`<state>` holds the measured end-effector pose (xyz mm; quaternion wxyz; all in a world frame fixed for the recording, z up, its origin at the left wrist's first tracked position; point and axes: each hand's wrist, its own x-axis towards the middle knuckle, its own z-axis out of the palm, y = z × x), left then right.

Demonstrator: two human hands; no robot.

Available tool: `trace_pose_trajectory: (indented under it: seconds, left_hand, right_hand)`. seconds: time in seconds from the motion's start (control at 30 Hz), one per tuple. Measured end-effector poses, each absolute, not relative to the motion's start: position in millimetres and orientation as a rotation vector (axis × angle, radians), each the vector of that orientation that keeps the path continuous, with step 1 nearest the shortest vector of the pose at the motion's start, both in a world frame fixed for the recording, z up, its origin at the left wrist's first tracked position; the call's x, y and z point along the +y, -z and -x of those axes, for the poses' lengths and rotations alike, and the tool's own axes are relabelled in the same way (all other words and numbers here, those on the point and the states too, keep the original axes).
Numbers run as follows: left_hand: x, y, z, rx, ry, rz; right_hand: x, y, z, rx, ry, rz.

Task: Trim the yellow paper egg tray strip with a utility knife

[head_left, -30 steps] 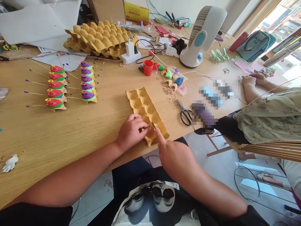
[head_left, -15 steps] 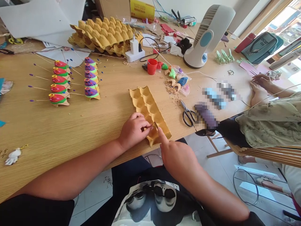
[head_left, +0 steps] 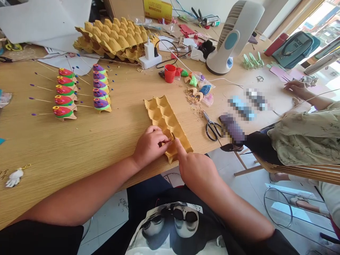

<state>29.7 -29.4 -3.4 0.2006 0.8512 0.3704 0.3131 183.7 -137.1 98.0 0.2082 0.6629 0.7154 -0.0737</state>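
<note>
Yellow egg carton (head_left: pixel 168 122) under both hands, in one piece; no cup seen cut free. Person's right hand (head_left: pixel 196 169) closed round a slim tool (head_left: pixel 173 135), forefinger along it. Left hand (head_left: pixel 148 146) rests on the carton's left side, fingers bent; whether they pinch anything, cannot tell. Well left of the grip, painted pieces (head_left: pixel 63 112) look finished; scissors (head_left: pixel 209 124) lie right.

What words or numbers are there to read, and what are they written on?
"NOOPY" on the blue-green bag, first letter unclear; the smaller line below is blurred.
Yellow package: printing too small to read.
Black shirt: small print, also unreadable.
Nearest egg tray: no writing visible.
</note>
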Motion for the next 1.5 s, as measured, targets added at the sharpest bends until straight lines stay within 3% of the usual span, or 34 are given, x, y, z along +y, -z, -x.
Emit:
trace_pose_trajectory:
  seconds: [0.6, 1.5]
  left_hand:
    - [-31.3, 2.2, -30.2, 1.031, -0.895, -2.370]
    - [-29.4, 3.9, -29.7, 1.020, -0.903, -2.380]
  right_hand:
    - [-167.8, -116.9, -201.7, 1.988, 0.234, -1.820]
    - [-155.4, -104.0, -193.0, 2.004, 0.187, -1.801]
